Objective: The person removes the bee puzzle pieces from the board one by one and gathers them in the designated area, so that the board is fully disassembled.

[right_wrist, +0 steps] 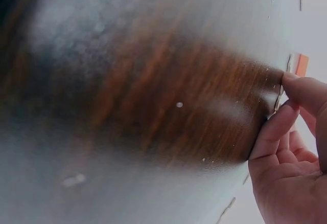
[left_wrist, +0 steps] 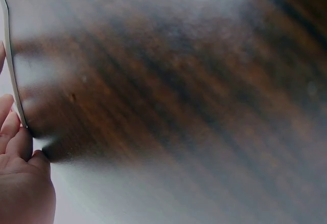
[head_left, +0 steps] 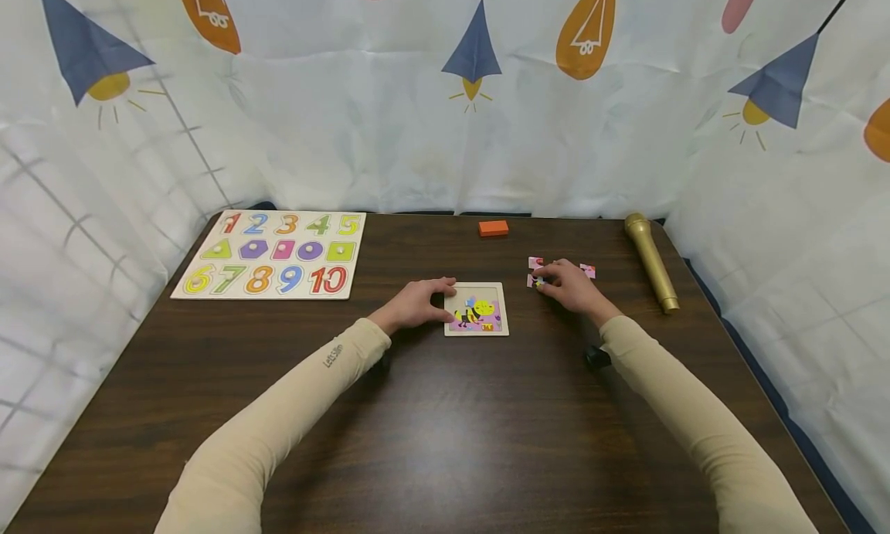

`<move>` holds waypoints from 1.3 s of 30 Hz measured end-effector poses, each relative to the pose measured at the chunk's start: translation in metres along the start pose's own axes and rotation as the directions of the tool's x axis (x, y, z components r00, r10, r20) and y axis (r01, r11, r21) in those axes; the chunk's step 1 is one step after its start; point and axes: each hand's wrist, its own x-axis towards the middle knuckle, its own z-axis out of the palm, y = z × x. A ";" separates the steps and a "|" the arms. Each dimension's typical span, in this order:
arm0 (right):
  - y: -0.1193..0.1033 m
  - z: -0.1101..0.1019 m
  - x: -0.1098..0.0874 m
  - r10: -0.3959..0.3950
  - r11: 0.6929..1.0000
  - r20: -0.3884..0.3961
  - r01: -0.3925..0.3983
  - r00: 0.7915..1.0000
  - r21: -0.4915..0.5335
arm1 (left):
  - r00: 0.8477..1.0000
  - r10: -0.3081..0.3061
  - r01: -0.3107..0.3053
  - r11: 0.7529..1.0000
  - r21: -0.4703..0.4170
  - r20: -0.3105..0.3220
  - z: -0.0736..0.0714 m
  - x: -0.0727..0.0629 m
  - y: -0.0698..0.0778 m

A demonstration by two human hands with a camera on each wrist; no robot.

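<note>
A small square wooden puzzle board (head_left: 476, 331) with a bee picture on pink lies mid-table. My left hand (head_left: 412, 305) holds its left edge, thumb on the side and a finger by the upper corner; in the left wrist view, fingers (left_wrist: 20, 144) sit along the board's thin edge. To the right, my right hand (head_left: 572, 287) pinches a jigsaw piece, partly hidden beneath thumb and index finger (right_wrist: 281, 121). Further pink pieces lie around that hand, one (head_left: 535, 262) to its upper left and another (head_left: 588, 271) behind it.
A number and shape board (head_left: 278, 287) lies at the back left. An orange block (head_left: 494, 228) sits near the far edge. A gold microphone-shaped object (head_left: 651, 263) lies at the right. Patterned white cloth (head_left: 403, 147) hangs behind the brown table (head_left: 445, 441).
</note>
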 end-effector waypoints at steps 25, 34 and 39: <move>0.001 -0.001 0.001 -0.003 1.000 -0.010 0.003 1.000 0.008 | 1.000 0.003 -0.003 1.000 0.008 0.001 0.000 0.000 0.000; -0.011 -0.002 -0.002 0.070 0.990 -0.043 -0.064 0.997 0.123 | 1.000 0.019 -0.019 1.000 0.008 -0.007 0.000 0.000 0.000; -0.035 0.008 -0.003 0.001 0.988 -0.010 0.001 1.000 0.153 | 1.000 0.013 -0.013 1.000 0.008 -0.007 0.000 0.000 0.001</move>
